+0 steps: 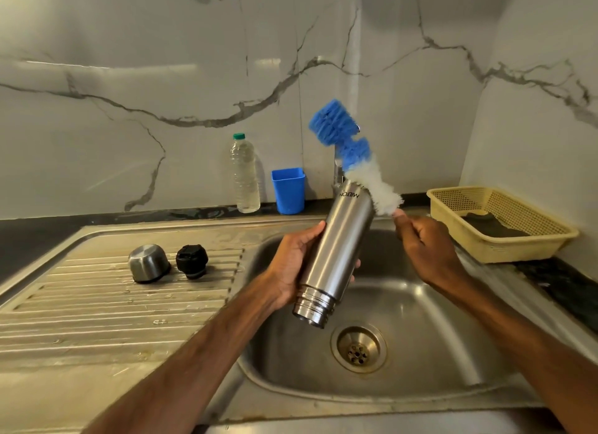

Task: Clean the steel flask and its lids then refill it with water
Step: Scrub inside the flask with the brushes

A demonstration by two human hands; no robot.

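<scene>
Two hands busy over the sink [420,378]: your left hand [293,265] has its fingers wrapped around the flask [339,249], held tilted with its open mouth pointing down toward the drain. Your right hand [424,242] is pinched shut on the brush [352,161] handle, bristles touching the flask's base end. Both lids, the cup [149,262] and stopper [192,260], sit on the drainboard. Wet steel could slip and drop if you scrub hard.
</scene>
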